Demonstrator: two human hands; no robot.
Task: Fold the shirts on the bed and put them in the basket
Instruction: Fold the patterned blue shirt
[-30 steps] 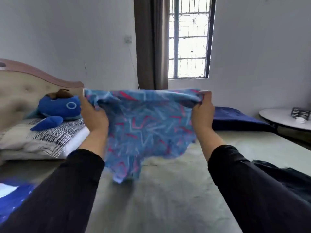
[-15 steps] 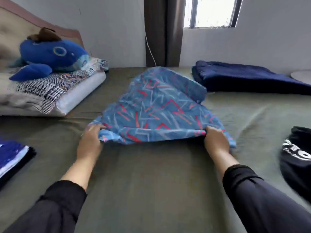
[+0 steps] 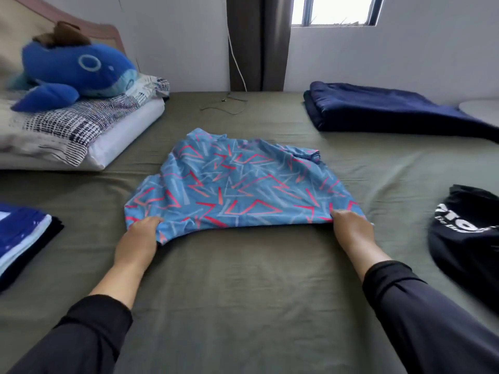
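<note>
Shirt, blue patterned, lies on the bed; left hand at 8 o'clock, right hand at 4, fingers pinching its near hem.

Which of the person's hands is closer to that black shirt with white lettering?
The right hand. It grips the near right corner of the blue patterned shirt, with the black shirt just beyond it to the right. The left hand holds the shirt's opposite corner, farther off.
</note>
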